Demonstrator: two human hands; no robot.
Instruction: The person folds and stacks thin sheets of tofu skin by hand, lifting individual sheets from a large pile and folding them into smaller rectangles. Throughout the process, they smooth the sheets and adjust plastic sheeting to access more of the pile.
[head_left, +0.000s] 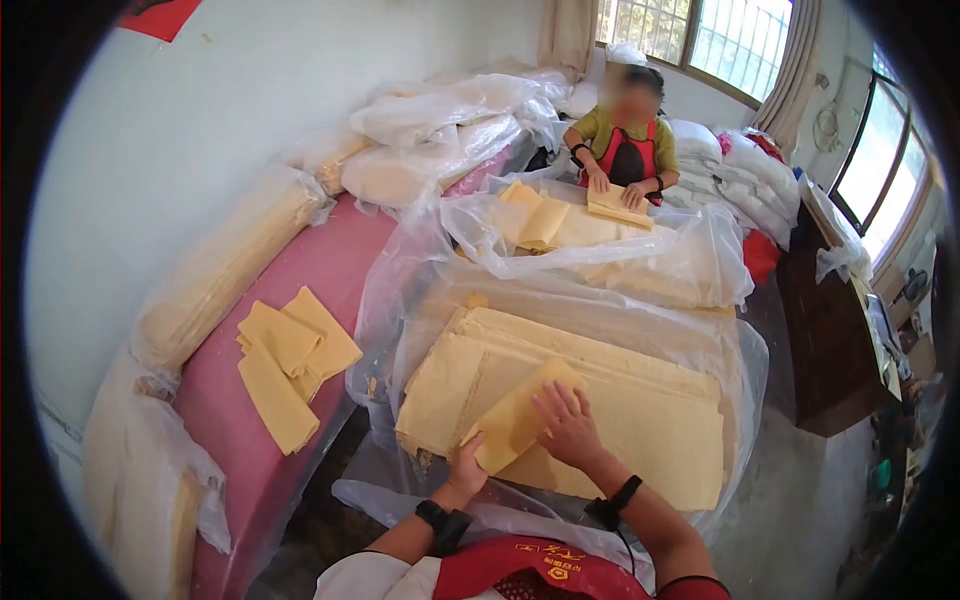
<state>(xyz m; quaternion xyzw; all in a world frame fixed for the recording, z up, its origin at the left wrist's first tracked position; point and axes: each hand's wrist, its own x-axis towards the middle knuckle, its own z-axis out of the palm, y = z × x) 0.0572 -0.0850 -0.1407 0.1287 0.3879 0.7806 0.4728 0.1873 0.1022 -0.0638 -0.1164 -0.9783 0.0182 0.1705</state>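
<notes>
A folded pale-yellow sheet [508, 428] lies at a slant on a wide stack of similar yellow sheets [640, 445]. My left hand [467, 468] holds its lower left end, the fingers closed round the edge. My right hand [568, 428] rests on its right part, palm down, with fingers stretched out and spread. Clear plastic wrapping [415, 320] surrounds the stack and bunches up along its near side. To the left, several folded yellow sheets [290, 355] lie in a loose, overlapping pile on a pink surface [345, 255].
Across from me, a person [625, 130] in a red apron handles a folded yellow sheet [618, 203] on another plastic-wrapped stack [640, 270]. Long plastic-wrapped bundles [225, 260] line the left wall. White sacks [735, 175] and a dark wooden cabinet [825, 330] stand at right.
</notes>
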